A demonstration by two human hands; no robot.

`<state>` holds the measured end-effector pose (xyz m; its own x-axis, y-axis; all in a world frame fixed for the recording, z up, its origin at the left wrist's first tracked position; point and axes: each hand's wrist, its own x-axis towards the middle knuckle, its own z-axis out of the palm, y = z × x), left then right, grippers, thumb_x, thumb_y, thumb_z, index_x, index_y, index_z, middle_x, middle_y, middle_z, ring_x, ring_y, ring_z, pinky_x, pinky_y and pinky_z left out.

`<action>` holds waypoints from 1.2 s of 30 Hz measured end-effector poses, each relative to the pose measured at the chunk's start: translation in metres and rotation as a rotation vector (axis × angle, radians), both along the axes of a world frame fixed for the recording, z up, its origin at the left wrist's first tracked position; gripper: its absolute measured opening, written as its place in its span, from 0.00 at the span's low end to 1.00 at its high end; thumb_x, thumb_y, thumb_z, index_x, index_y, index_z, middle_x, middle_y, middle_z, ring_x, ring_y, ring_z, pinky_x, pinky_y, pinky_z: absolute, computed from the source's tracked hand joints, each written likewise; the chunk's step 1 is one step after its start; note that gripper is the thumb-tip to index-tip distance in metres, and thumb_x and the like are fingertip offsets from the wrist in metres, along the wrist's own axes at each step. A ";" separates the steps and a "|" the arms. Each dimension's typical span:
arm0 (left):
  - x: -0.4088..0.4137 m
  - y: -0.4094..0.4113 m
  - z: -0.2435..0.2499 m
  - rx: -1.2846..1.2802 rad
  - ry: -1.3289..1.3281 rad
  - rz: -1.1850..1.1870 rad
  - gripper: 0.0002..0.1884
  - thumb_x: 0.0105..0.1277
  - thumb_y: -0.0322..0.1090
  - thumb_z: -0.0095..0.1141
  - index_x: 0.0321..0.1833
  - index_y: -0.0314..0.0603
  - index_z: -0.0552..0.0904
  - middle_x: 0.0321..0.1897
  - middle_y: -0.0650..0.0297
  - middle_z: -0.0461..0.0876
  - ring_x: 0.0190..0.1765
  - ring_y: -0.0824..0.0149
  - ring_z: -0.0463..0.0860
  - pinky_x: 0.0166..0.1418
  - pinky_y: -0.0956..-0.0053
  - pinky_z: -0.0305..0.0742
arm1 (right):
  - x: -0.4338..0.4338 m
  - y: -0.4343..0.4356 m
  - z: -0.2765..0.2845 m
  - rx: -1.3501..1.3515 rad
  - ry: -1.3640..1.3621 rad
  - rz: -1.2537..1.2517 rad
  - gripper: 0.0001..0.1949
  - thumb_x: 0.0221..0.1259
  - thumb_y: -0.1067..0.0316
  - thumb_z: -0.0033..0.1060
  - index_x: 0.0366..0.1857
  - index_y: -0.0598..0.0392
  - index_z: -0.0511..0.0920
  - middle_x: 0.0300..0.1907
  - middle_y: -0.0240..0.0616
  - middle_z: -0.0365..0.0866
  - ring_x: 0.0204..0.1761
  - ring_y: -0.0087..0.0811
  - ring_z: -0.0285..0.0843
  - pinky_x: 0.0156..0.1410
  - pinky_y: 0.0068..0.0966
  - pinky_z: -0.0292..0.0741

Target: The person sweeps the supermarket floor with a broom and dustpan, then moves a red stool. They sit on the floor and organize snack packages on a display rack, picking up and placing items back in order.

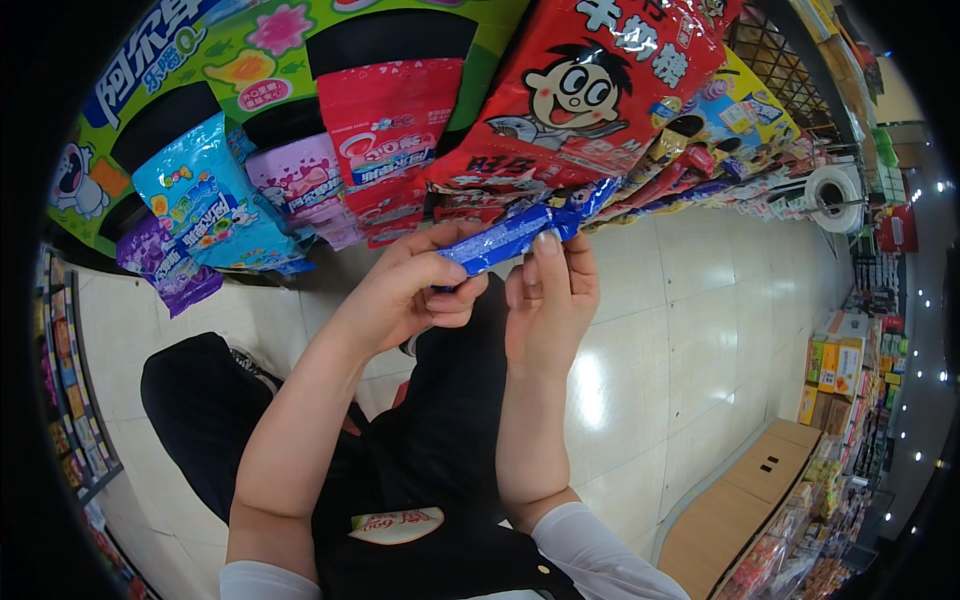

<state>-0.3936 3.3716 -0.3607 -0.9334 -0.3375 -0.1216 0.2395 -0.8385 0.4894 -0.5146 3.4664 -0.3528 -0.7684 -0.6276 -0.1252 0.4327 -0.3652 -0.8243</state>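
Observation:
A long blue foil candy packet point(499, 244) spans the space between my two hands, tilted up to the right. My left hand point(420, 281) grips its lower left end, thumb laid over the print. At the upper right end, my right hand point(553, 289) pinches the packet near a crumpled fold, thumb on top. Just beyond my hands hangs a large red candy bag point(577, 97) with a cartoon face. Left of it are a red-pink candy bag point(390, 127), a lilac bag point(300, 176), a light blue bag point(214, 199) and a purple bag point(165, 262).
A green display stand point(277, 37) holds the bags. Further bagged sweets point(720, 142) line the rack rightward, past a white roll point(832, 191). Below lies the tiled floor point(675, 322). A wooden counter point(739, 495) stands lower right; stocked shelves point(71, 375) rise at left.

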 end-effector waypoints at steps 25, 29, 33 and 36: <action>0.010 0.026 0.025 -0.541 -0.262 0.324 0.21 0.69 0.21 0.50 0.65 0.32 0.71 0.41 0.58 0.83 0.36 0.75 0.77 0.43 0.81 0.75 | -0.001 -0.001 -0.018 -0.169 -0.074 0.054 0.05 0.70 0.69 0.55 0.46 0.54 0.74 0.28 0.28 0.73 0.24 0.13 0.66 0.23 0.09 0.63; 0.010 0.025 0.026 -0.579 -0.295 0.322 0.21 0.70 0.21 0.50 0.65 0.33 0.71 0.41 0.59 0.83 0.36 0.75 0.77 0.43 0.80 0.75 | -0.002 -0.002 -0.019 -0.178 -0.085 0.067 0.06 0.70 0.70 0.55 0.47 0.54 0.74 0.29 0.28 0.74 0.25 0.13 0.67 0.23 0.09 0.64; 0.008 0.026 0.025 -0.599 -0.292 0.330 0.20 0.70 0.21 0.50 0.65 0.34 0.72 0.41 0.59 0.83 0.36 0.75 0.77 0.43 0.80 0.75 | -0.005 -0.004 -0.025 -0.233 -0.115 0.081 0.08 0.70 0.71 0.54 0.50 0.53 0.74 0.34 0.29 0.78 0.27 0.13 0.68 0.22 0.10 0.64; 0.007 0.026 0.024 -0.627 -0.286 0.342 0.20 0.70 0.21 0.50 0.65 0.34 0.72 0.41 0.60 0.83 0.36 0.76 0.77 0.43 0.80 0.75 | -0.006 -0.007 -0.031 -0.284 -0.121 0.090 0.09 0.71 0.70 0.54 0.52 0.53 0.74 0.37 0.30 0.80 0.28 0.14 0.70 0.22 0.10 0.65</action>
<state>-0.3865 3.3978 -0.3365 -0.7257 -0.6872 -0.0332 0.2284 -0.2861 0.9306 -0.5204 3.4596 -0.3842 -0.6981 -0.7157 -0.0220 0.5626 -0.5292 -0.6352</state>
